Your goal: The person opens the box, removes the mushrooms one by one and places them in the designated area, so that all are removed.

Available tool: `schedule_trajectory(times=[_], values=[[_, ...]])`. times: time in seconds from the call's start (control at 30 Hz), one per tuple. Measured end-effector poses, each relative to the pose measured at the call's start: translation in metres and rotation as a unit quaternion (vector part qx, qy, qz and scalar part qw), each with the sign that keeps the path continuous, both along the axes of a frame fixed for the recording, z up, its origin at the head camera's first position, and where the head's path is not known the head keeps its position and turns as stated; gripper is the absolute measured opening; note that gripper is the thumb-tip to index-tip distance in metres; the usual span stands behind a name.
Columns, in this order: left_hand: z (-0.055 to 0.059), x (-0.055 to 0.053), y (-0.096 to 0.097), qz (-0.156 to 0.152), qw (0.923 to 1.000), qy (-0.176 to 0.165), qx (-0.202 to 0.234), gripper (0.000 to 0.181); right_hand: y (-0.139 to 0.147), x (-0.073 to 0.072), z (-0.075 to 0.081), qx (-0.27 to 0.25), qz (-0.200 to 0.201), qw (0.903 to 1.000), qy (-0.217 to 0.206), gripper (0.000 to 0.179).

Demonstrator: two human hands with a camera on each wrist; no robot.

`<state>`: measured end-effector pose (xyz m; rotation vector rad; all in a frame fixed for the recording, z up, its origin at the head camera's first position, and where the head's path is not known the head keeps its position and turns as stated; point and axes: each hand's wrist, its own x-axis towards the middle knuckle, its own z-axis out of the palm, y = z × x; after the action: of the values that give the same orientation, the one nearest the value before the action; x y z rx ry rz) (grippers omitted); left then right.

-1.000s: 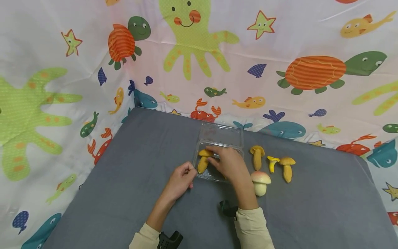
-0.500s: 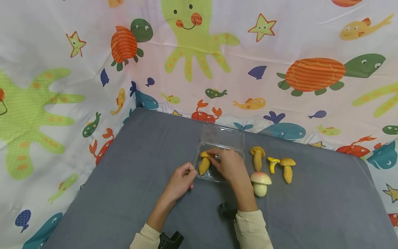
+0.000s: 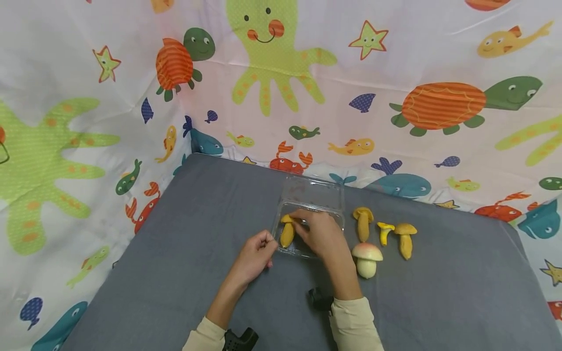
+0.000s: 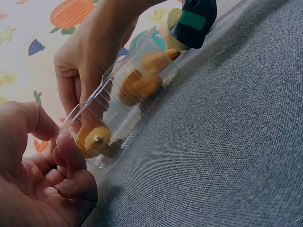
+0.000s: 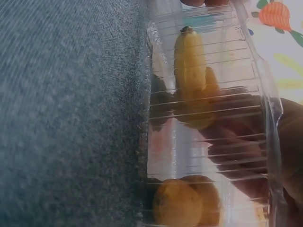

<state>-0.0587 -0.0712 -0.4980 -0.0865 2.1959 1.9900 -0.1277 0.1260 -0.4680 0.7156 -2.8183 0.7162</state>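
Observation:
A clear plastic hinged box (image 3: pixel 293 252) lies on the grey cloth, its lid (image 3: pixel 312 191) folded back away from me. My left hand (image 3: pixel 253 252) pinches the box's near left corner between thumb and finger. Inside, at the left end, lies a yellow-brown toy mushroom (image 3: pixel 287 235), cap away from me. My right hand (image 3: pixel 322 234) reaches into the box and holds this mushroom near its cap with thumb and fingertips. Through the wall in the left wrist view, more brown mushroom shapes (image 4: pixel 138 88) show at the other end; the right hand hides them in the head view.
Right of the box lie a brown mushroom (image 3: pixel 363 224), a small yellow chanterelle (image 3: pixel 384 233), another brown mushroom (image 3: pixel 406 240) and a cream mushroom (image 3: pixel 367 260) with a pinkish cap. A curtain (image 3: pixel 307 126) printed with sea animals hangs behind the table.
The head view has shifted slightly. Both hands stay nearly where they were, the left at the box corner and the right at the mushroom.

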Motion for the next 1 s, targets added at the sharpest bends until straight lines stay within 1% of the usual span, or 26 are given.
schedule_trajectory(times=[0.2,0.4,0.67,0.83,1.0], values=[[0.000,0.000,0.000,-0.003,1.0000,0.000,0.009,0.019,-0.001,0.006,-0.002,0.000,-0.006,0.9998,-0.018,0.019],[0.001,-0.001,-0.001,-0.009,0.9999,0.006,0.011,0.019,-0.003,0.007,-0.005,-0.010,0.007,0.9993,-0.035,0.021],[0.001,0.001,0.000,-0.008,0.9999,0.003,0.011,0.019,-0.001,0.009,-0.006,-0.003,0.007,0.9980,-0.062,0.025],[0.000,0.002,0.001,-0.005,0.9999,0.003,0.013,0.018,0.001,0.011,-0.007,0.008,-0.001,0.9978,-0.066,0.029],[-0.001,0.002,0.001,-0.002,0.9999,0.005,0.014,0.018,0.003,0.012,-0.007,0.000,-0.011,0.9987,-0.050,0.030]])
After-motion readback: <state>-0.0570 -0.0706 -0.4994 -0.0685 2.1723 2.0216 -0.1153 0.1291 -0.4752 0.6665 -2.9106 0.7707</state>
